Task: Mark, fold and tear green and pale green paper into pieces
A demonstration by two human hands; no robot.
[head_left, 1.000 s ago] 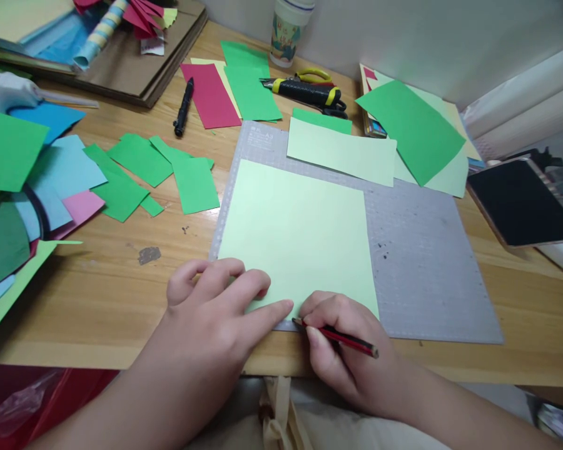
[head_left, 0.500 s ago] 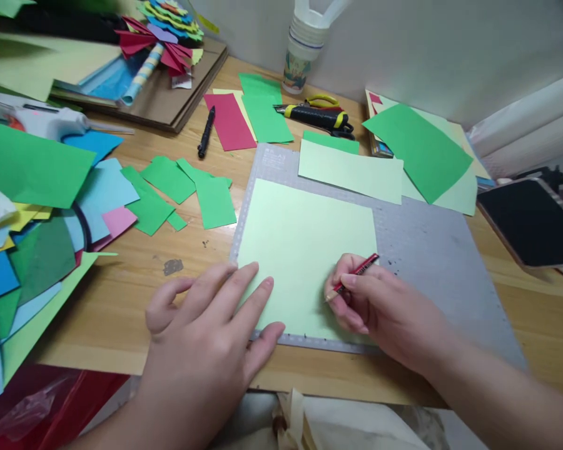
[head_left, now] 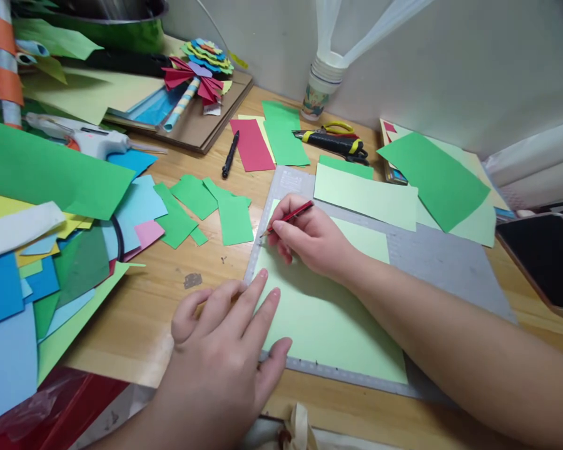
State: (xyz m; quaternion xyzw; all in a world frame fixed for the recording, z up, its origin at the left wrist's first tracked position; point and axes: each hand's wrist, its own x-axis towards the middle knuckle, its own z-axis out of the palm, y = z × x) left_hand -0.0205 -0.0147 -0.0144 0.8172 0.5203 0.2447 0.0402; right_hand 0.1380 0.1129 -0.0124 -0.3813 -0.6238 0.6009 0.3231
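Note:
A pale green sheet of paper [head_left: 328,325] lies flat on the grey cutting mat [head_left: 431,269]. My right hand [head_left: 304,237] grips a short red-and-black pencil [head_left: 298,212]. The pencil's tip is at the sheet's left edge, toward its upper corner; whether it touches the paper I cannot tell. My left hand [head_left: 229,344] rests with fingers spread over the sheet's lower left edge, holding nothing. My right forearm crosses above the sheet and hides part of its right side.
Green paper pieces [head_left: 234,219] lie left of the mat, and a pale strip [head_left: 366,194] across its top. Behind are a black pen [head_left: 231,154], a utility knife [head_left: 333,142] and paper cups [head_left: 321,87]. Coloured scraps and a glue gun [head_left: 94,137] crowd the left; a tablet [head_left: 544,256] lies right.
My right hand has moved with the pencil from the sheet's lower right to its upper left edge. My left hand stays on the paper. The view has shifted left.

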